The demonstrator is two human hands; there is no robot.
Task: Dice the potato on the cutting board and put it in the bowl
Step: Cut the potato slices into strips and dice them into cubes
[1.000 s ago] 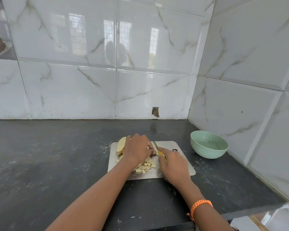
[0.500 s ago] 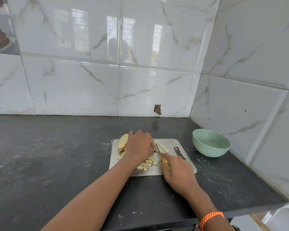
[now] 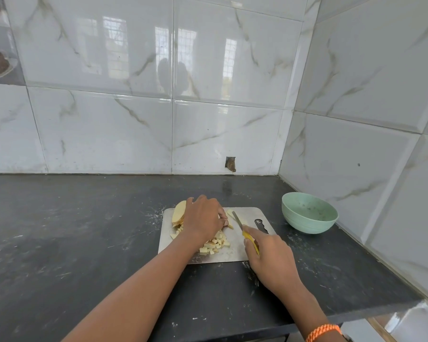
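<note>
A metal cutting board [image 3: 248, 218] lies on the dark counter. On its left end stand several potato slices [image 3: 179, 213], and a heap of diced potato [image 3: 214, 244] lies in front of them. My left hand [image 3: 203, 219] rests curled over potato pieces in the middle of the board; what its fingers hold is hidden. My right hand [image 3: 269, 257] grips a yellow-handled knife [image 3: 245, 229], its blade pointing away over the board, just right of my left hand. A pale green bowl [image 3: 309, 213] stands to the right of the board.
The dark stone counter [image 3: 72, 230] runs into a tiled corner, with walls close behind and to the right of the bowl. The counter's front edge lies near my right forearm. A dark handle cut-out [image 3: 261, 225] marks the board's right end.
My right hand has drawn the knife back and to the right, away from my left hand, so the blade and the board's cut-out now show. The left hand stays on the potato.
</note>
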